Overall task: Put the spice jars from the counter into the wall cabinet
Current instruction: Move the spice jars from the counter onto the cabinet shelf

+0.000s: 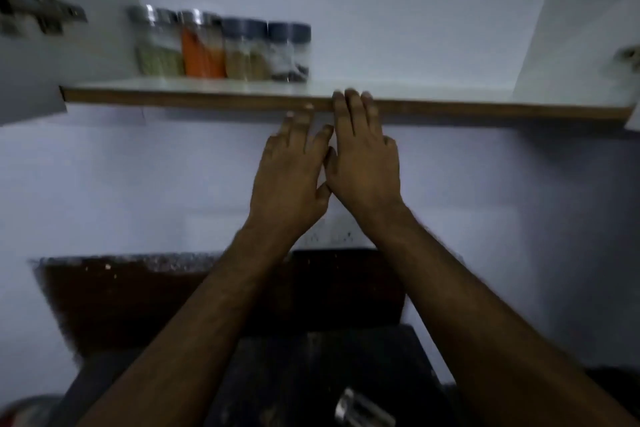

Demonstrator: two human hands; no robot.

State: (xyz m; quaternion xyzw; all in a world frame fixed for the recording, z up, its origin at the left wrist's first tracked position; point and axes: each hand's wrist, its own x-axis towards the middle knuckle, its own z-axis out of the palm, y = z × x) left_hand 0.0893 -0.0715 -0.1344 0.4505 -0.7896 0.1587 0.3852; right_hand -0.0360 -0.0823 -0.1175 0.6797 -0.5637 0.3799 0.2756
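Several clear spice jars stand in a row on the left of the wall cabinet shelf [450, 94]: a greenish one [157, 45] with a silver lid, an orange one [201, 47], a tan one [244, 52] with a dark lid, and a nearly empty one [289, 52] with dark bits. My left hand [294, 170] and my right hand [363, 163] are raised side by side just below the shelf's brown front edge. Both hold nothing, fingers spread. The right fingertips overlap the shelf edge. A clear jar [360, 409] with a silver lid lies on the dark counter below.
The open cabinet's left door with metal hinges [41, 14] is at the far left; another hinge [628, 57] is on the right wall. A dark counter [311, 374] lies below, with a wall socket [332, 236] behind my wrists. The image is motion-blurred.
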